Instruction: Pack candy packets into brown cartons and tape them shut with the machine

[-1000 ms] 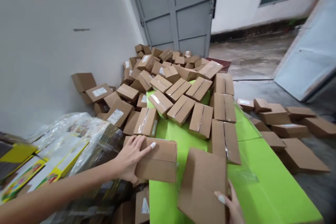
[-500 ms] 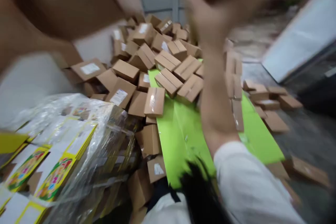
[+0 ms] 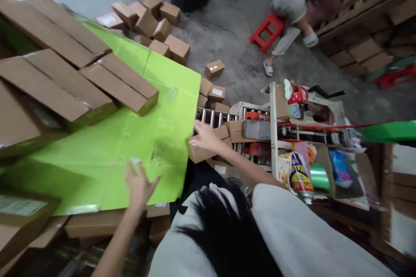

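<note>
My left hand (image 3: 139, 184) is open, thumb and fingers apart, above the bright green sheet (image 3: 172, 104). A small whitish patch shows at its fingertips; I cannot make out what it is. My right hand (image 3: 206, 137) grips a small brown cardboard box (image 3: 203, 153) at the sheet's right edge. This box sits beside the end of a roller conveyor (image 3: 216, 117). Another cardboard box (image 3: 236, 132) lies on the rollers, just right of my right hand. Several taped cardboard boxes (image 3: 120, 80) rest on the left part of the sheet.
A taping machine (image 3: 256, 130) stands over the conveyor. Scissors (image 3: 298, 95), a spray can (image 3: 300, 173) and a green tape roll (image 3: 319, 176) are at its right. Loose boxes (image 3: 146, 24) lie on the floor. A person (image 3: 294, 6) sits by a red stool (image 3: 267, 32).
The view has swung right and down, from the box pile to the conveyor. Both hands have come down from high up; a large blurred brown shape near my left arm is out of view.
</note>
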The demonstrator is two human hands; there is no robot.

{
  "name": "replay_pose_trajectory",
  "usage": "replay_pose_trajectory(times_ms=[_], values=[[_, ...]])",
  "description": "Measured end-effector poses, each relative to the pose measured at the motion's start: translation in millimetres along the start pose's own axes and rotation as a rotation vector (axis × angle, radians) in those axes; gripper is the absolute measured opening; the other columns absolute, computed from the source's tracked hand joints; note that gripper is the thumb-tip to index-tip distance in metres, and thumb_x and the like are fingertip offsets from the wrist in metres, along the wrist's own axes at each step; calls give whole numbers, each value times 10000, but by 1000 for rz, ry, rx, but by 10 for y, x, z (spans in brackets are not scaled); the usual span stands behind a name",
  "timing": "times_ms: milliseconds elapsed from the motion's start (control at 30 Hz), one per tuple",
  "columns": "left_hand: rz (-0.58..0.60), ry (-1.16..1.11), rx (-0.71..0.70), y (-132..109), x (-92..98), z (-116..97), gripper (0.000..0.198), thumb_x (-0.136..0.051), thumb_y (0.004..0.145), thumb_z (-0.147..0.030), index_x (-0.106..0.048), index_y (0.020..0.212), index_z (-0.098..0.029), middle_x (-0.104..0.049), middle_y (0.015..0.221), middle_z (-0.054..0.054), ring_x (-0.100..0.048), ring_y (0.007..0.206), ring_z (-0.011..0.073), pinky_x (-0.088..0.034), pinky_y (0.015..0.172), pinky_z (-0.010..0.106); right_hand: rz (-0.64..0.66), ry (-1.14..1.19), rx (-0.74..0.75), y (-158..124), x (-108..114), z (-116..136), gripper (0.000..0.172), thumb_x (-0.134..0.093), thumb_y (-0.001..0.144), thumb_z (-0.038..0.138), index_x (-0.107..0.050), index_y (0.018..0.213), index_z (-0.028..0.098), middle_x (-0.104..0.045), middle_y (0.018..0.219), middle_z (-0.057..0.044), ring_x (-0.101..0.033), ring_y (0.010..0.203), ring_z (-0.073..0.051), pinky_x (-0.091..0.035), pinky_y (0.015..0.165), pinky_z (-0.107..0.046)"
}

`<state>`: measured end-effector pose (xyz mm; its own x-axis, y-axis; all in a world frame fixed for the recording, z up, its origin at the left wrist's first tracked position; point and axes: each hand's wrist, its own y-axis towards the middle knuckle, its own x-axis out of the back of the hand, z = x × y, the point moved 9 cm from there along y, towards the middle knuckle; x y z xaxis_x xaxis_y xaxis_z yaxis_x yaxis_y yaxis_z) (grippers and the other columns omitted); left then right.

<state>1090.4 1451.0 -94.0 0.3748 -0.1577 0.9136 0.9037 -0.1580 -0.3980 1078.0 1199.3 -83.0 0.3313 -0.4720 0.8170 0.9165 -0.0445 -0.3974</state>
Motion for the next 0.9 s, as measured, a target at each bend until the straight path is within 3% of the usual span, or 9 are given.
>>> replay_pose_trajectory(times_ms=[100,167,233,300,367,467,600,800,900], values=[[107,-178,-528,-165,-298,-1295,1105,-867,689,-545,-382,1555,-59,-209,1625,358,-142,1547,485,-270,1196,632,-12,-203,-397,-418,399,-1449,1101,-779,815,474,-146,1646,126,-271,1620,-286,-289,1495,-431,-298,1176,-603],[168,-209,-725,-257,-456,-2000,1259,-944,569,-524,-327,1605,-162,-91,1667,315,-68,1538,531,-146,1218,686,101,-353,-496,-696,435,-2058,1309,-892,681,470,-75,1655,153,-141,1656,-308,-178,1524,-497,-196,1175,-696],[217,-173,-807,-268,-612,-2429,1328,-980,505,-473,-301,1618,-224,-76,1682,284,-66,1533,547,-113,1209,717,274,-459,-410,-827,231,-2297,1483,-983,520,458,-74,1654,164,-79,1659,-329,-110,1525,-540,-83,1173,-734],[240,-127,-807,-216,-732,-2579,1327,-975,508,-436,-284,1624,-242,-79,1688,269,-69,1536,546,-117,1195,735,405,-502,-249,-849,-82,-2282,1543,-1016,434,430,-111,1650,146,-85,1648,-353,-101,1526,-543,-24,1195,-699],[235,-93,-790,-158,-783,-2578,1278,-940,554,-413,-269,1628,-243,-119,1686,266,-110,1533,541,-120,1187,735,442,-493,-165,-814,-326,-2216,1548,-1023,406,382,-133,1647,130,-89,1643,-363,-106,1526,-540,-21,1214,-660],[236,-51,-811,-123,-723,-2538,1204,-880,606,-361,-259,1631,-238,-255,1643,279,-254,1484,536,-143,1173,720,390,-450,-179,-743,-430,-2212,1488,-998,428,274,-156,1647,138,-80,1650,-348,-115,1516,-551,-47,1214,-652],[279,-51,-791,-92,-374,-2295,1228,-873,535,-386,-311,1611,-201,-383,1546,294,-376,1366,534,-256,1108,689,355,-382,-156,-703,-396,-2120,1318,-919,543,238,-197,1642,143,-116,1643,-342,-157,1501,-548,-135,1191,-644],[178,-49,-595,-46,375,-1025,1223,-740,584,-537,-196,1629,-209,-385,1492,280,-383,1322,529,-292,1050,693,330,-297,85,-323,-812,-1115,1231,-916,617,308,-231,1635,208,-124,1652,-308,-136,1515,-516,-168,1191,-607],[94,-49,-431,6,514,-382,1130,-644,662,-579,-175,1626,-219,-371,1473,281,-405,1303,551,-318,1015,696,298,-276,139,-111,-879,-820,1335,-964,570,462,-200,1641,238,-111,1667,-285,-132,1525,-495,-140,1208,-611]])
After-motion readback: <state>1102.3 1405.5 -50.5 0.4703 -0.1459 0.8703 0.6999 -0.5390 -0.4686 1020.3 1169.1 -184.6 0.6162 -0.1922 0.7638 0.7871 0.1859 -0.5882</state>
